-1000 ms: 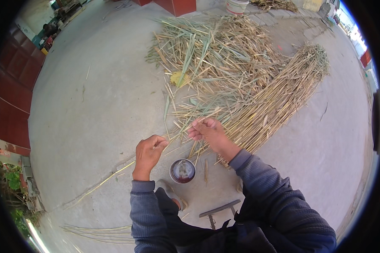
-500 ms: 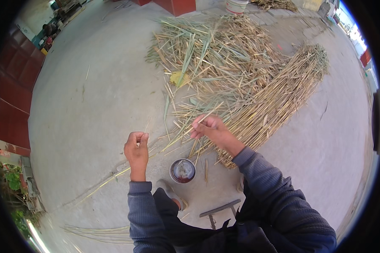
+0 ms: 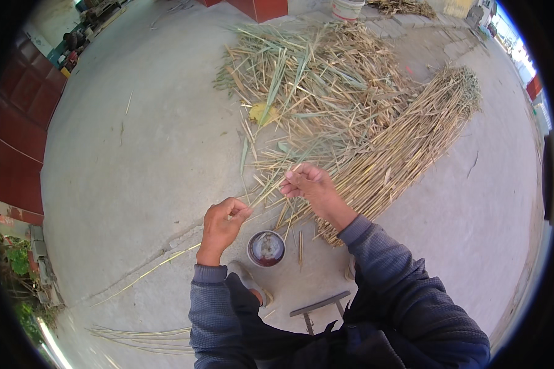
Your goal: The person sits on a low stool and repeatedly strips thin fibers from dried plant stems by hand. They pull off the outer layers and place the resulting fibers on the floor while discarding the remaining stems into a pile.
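Note:
My right hand point(image 3: 314, 189) pinches a long, thin yellow-green reed stalk point(image 3: 166, 262) near its upper end. The stalk slants down to the left across the floor. Its middle is hidden behind my left hand point(image 3: 220, 227), whose thumb and forefinger are pinched together at the stalk, below and left of the right hand. Just under the hands stands a small round bowl point(image 3: 266, 248) with dark contents. Beyond my right hand lies a large bundle of dry reed stalks point(image 3: 400, 154), beside a loose heap of leaves and stripped husks point(image 3: 320, 80).
Several thin stalks point(image 3: 141, 335) lie on the concrete floor point(image 3: 135, 184) at lower left. Short stalk pieces point(image 3: 301, 247) are right of the bowl. A small stool-like stand point(image 3: 320, 304) is between my legs. A white bucket point(image 3: 347, 10) stands at the back, with dark red doors point(image 3: 18, 135) at left.
My left hand has moved right and slightly down, its fingertips coming to the stalk near the right hand. The thin wisp above its fingers no longer shows there. My right hand has hardly moved.

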`<state>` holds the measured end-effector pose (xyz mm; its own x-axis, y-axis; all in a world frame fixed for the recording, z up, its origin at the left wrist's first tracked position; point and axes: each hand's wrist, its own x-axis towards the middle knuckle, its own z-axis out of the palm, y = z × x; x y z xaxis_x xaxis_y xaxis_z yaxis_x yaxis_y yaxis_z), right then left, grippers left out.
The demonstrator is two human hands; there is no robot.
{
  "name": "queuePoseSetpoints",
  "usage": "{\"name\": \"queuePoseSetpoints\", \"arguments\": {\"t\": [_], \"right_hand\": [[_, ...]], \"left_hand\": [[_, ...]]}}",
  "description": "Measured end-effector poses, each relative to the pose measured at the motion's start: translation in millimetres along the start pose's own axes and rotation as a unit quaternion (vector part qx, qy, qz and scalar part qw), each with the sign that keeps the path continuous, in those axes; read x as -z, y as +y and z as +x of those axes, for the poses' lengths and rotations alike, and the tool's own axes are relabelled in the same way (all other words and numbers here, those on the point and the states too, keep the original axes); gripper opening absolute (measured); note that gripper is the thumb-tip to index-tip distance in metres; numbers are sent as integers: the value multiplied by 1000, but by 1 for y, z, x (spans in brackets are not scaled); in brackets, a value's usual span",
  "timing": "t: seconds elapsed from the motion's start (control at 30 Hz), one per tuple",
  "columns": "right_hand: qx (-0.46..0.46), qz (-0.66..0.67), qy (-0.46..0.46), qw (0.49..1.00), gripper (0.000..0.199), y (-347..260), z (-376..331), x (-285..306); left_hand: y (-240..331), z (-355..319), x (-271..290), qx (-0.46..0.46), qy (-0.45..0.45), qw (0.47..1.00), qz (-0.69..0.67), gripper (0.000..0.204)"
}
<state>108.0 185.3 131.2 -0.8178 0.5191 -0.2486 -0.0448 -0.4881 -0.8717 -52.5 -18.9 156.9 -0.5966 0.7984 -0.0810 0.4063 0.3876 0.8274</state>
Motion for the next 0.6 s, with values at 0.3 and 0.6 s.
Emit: {"name": "queuePoseSetpoints", "arguments": {"t": [0.3,0.6], "right_hand": [[39,-43,-73,996,26,8,-8,-17],[53,-74,-88,992,23,15,-7,-13]], "left_hand": [[20,1,-47,-81,121,989,3,14],[13,0,-46,83,88,953,-276,14]]}}
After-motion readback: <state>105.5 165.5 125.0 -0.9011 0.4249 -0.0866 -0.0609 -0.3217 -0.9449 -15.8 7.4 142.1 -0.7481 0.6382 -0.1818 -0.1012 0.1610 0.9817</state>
